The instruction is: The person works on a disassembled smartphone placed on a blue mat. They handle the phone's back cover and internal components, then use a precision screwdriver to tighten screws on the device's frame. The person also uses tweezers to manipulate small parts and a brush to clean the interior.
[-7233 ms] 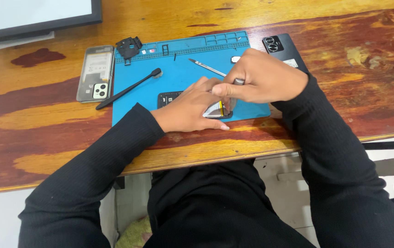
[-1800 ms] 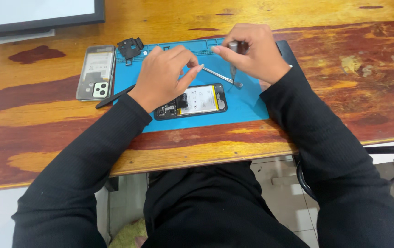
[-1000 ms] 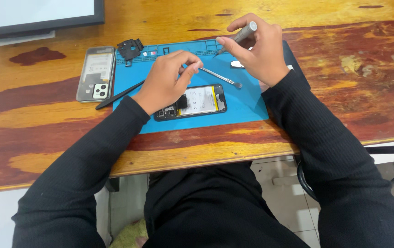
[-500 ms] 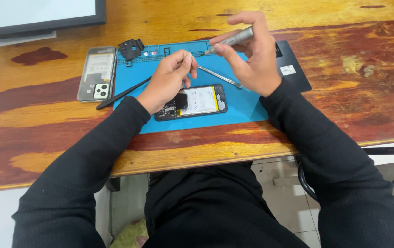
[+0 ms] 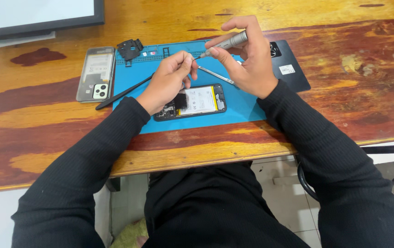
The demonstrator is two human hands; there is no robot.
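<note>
Both hands raised, fingertips pinched close together: left (image 5: 168, 82), right (image 5: 247, 59).

A dark-framed screen (image 5: 41, 16) with a pale face lies at the counter's far left corner. A small white label (image 5: 287, 69) sits on the black phone back (image 5: 293, 73). The opened phone (image 5: 191, 102) shows a white, yellow-edged battery label (image 5: 199, 100)

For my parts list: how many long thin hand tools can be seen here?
3: a grey screwdriver in the right hand, metal tweezers on the blue mat, and a black pry stick across its left edge. Hands may hide more.
</note>
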